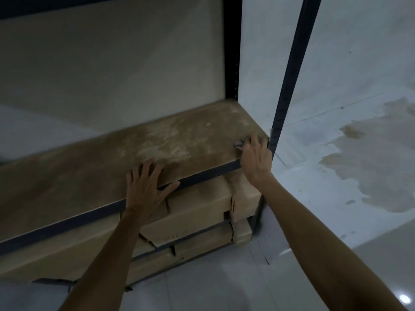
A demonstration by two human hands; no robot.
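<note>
The left grip lies flat and released, fingers spread, on the dusty shelf board at its front edge. The right grip sits at the board's right front corner, just beside the upright post, pinching a small grey thing too blurred to name. As I judge it, that thing could slip from the fingertips and drop past the corner onto the cardboard boxes below. Weight on the front edge might also shift the board.
</note>
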